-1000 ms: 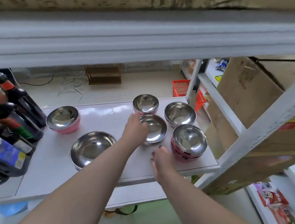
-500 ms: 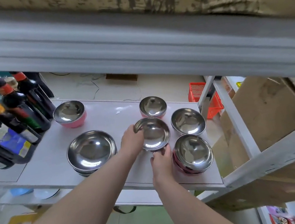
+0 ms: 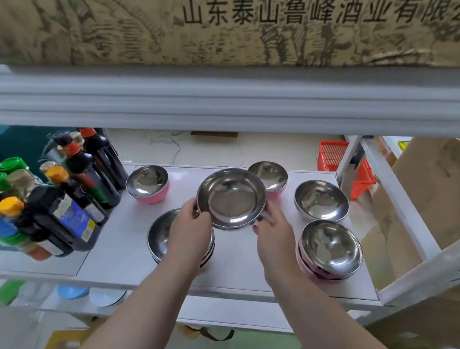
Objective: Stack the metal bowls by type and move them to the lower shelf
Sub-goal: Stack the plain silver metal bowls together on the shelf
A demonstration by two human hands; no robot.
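From the head camera, both hands hold one plain steel bowl (image 3: 232, 199) lifted clear of the white shelf (image 3: 122, 244), its mouth tipped toward the camera. The left hand (image 3: 189, 236) grips the bowl's left rim, thumb on top and fingers curled under; the right hand (image 3: 273, 239) closes on the lower right rim from beneath, its fingertips (image 3: 266, 218) pressed against the metal.

Under the left wrist sits a stack of wide steel bowls (image 3: 160, 238), partly hidden by that hand. Behind the held bowl a small pink-sided bowl (image 3: 269, 176) stands near the back edge of the shelf, and a larger pink-sided bowl (image 3: 148, 184) sits at the back left, just beside the dark sauce bottles (image 3: 85, 176). To the right, a plain steel bowl (image 3: 322, 200) rests alone, and in front of it, near the shelf's front edge, a stack of pink-sided bowls (image 3: 330, 250) stands just right of the right hand.

More bottles with green and orange caps (image 3: 9, 188) crowd the left end. A brown carton printed with Chinese characters (image 3: 233, 16) sits on the shelf above. A red plastic basket (image 3: 345, 167) shows beyond the shelf's right post, with cardboard boxes (image 3: 440, 193) on the far right.
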